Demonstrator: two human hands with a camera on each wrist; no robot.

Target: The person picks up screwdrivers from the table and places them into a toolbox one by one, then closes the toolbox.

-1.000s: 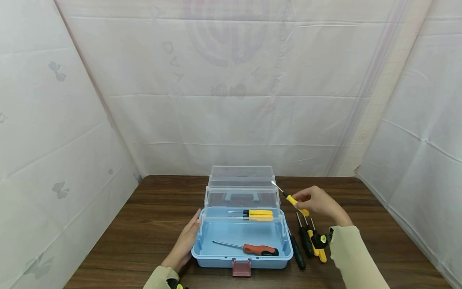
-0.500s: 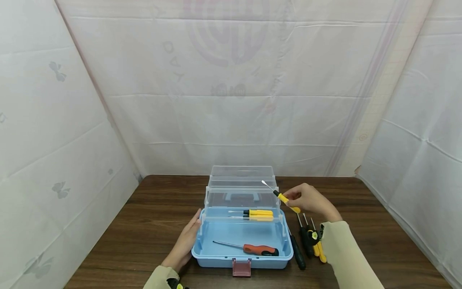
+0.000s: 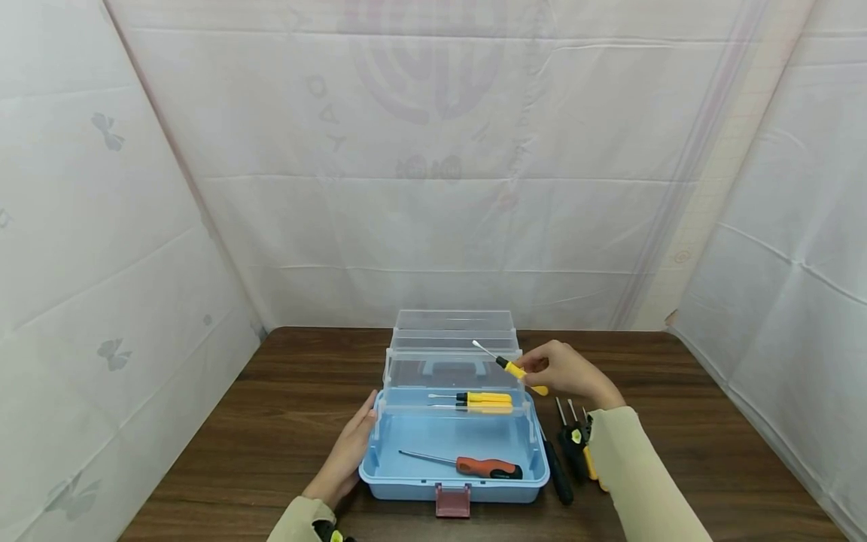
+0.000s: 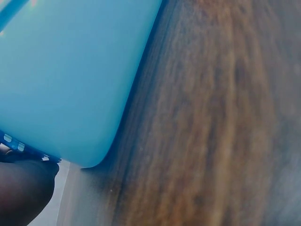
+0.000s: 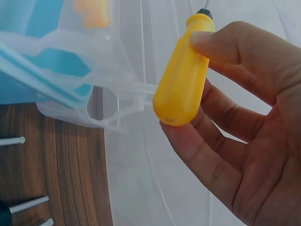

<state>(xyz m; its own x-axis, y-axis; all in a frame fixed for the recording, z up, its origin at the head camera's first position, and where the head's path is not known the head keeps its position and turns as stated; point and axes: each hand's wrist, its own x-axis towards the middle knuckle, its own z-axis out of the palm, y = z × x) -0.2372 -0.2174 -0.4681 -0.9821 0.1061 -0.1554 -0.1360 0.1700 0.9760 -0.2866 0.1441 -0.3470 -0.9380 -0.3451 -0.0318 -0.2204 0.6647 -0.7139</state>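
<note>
My right hand (image 3: 569,373) pinches a yellow-handled screwdriver (image 3: 512,368) between thumb and fingers, its flat tip pointing up and left over the back of a blue toolbox (image 3: 406,491). In the right wrist view, the thumb presses the yellow handle (image 5: 181,80) and the fingers curl behind it. Two yellow-handled screwdrivers (image 3: 488,397) lie side by side in the clear tray. An orange-and-black screwdriver (image 3: 482,467) lies in the box's bottom. My left hand (image 3: 348,454) rests against the box's left side with fingers extended; in the left wrist view a fingertip (image 4: 28,186) touches near the rim.
The clear tiered lid (image 3: 454,331) stands open at the back of the box. Right of it, several screwdrivers lie on the wooden table (image 3: 284,406), among them a black one (image 3: 559,478); my right forearm partly covers others. White cloth (image 3: 433,188) surrounds the table's back and sides.
My right hand has moved left with the yellow screwdriver, from beside the box to over its back right corner. The left hand and the box have stayed in place.
</note>
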